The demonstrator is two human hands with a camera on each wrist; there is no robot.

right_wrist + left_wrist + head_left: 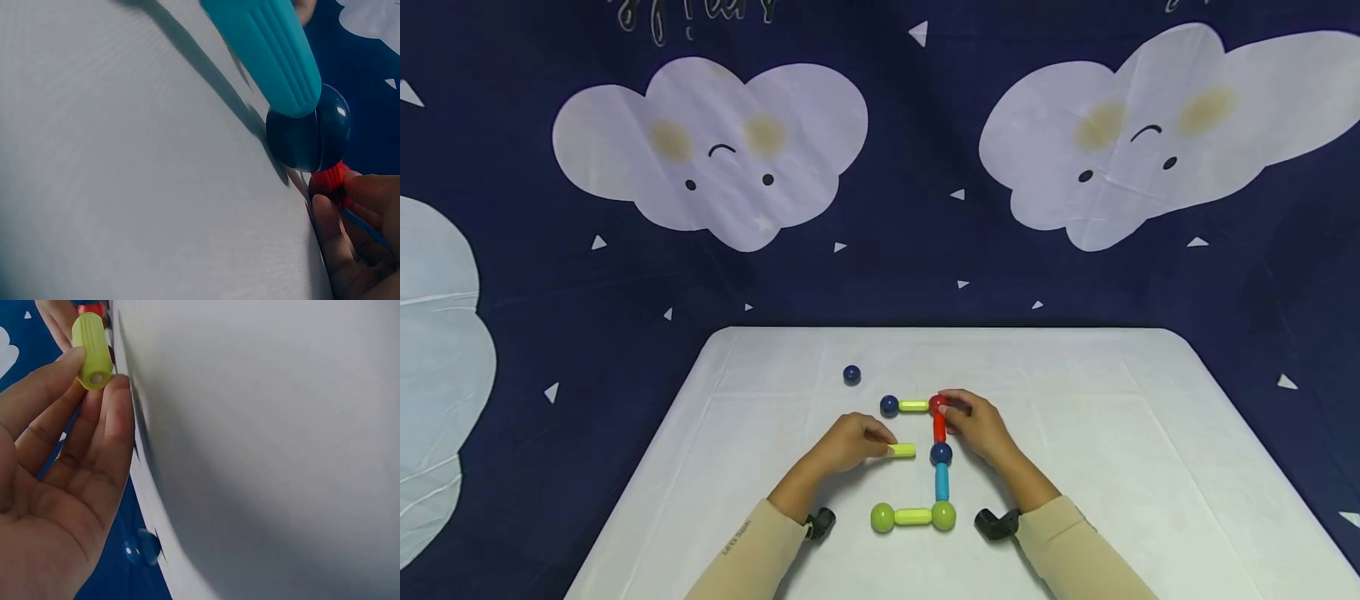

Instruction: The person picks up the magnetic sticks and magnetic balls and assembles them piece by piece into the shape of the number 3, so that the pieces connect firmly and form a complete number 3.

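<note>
Both arms wear long beige sleeves (752, 546) — small dark lettering runs along the left cuff — and a black camera mount (997, 523) sits at each wrist.

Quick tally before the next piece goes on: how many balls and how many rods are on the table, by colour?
Dark blue balls: 3
Red balls: 1
Green balls: 2
Yellow-green rods: 3
Red rods: 1
Teal rods: 1
Total: 11

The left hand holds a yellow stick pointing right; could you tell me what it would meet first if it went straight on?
Probably the dark blue ball joining the red and blue sticks, just beyond the yellow stick that the left hand holds.
</note>
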